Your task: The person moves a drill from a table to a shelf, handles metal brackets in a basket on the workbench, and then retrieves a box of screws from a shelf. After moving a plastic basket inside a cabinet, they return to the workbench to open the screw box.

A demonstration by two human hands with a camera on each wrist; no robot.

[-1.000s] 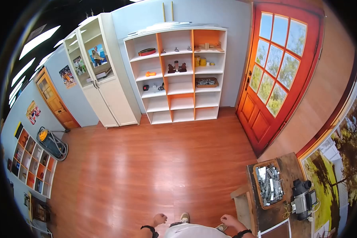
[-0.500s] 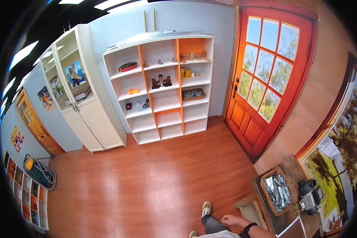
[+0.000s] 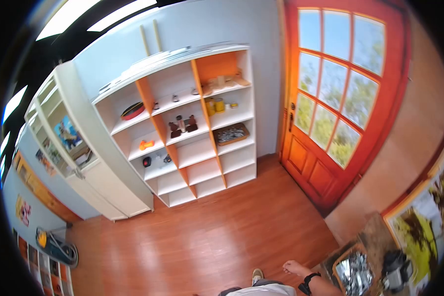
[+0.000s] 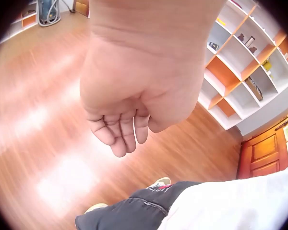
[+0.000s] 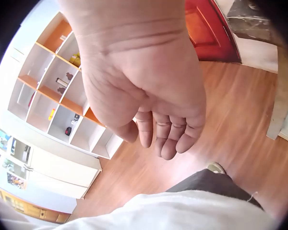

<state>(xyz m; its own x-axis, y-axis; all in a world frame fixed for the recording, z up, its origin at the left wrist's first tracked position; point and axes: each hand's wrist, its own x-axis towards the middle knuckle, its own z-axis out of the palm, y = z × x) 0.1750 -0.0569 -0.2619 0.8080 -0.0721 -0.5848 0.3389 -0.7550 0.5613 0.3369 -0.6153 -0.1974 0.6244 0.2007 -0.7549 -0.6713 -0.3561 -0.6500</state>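
Note:
My left hand (image 4: 139, 91) hangs over the wood floor with loosely curled fingers and holds nothing; it shows in the left wrist view and is out of sight in the head view. My right hand (image 3: 294, 268) hangs low at the front, also holding nothing. In the right wrist view its fingers (image 5: 167, 143) droop, loosely bent. Nearest to it, on the right, is a wooden table (image 3: 372, 232) bearing a wicker basket (image 3: 337, 273) heaped with shiny metal pieces (image 3: 355, 274). Beside the basket stands a grey and black motor-like machine (image 3: 396, 274).
Ahead stands a white and orange shelf unit (image 3: 197, 143) with a basket of metal pieces (image 3: 231, 134), yellow containers (image 3: 214, 106) and an orange object (image 3: 146, 144). A white cabinet (image 3: 111, 185) is left of it, a red door (image 3: 320, 163) right. A vacuum cleaner (image 3: 56, 246) stands far left.
The view has turned and come nearer to the shelf unit and red door. My left hand has dropped out of the head view. The right hand stays low beside the table, empty.

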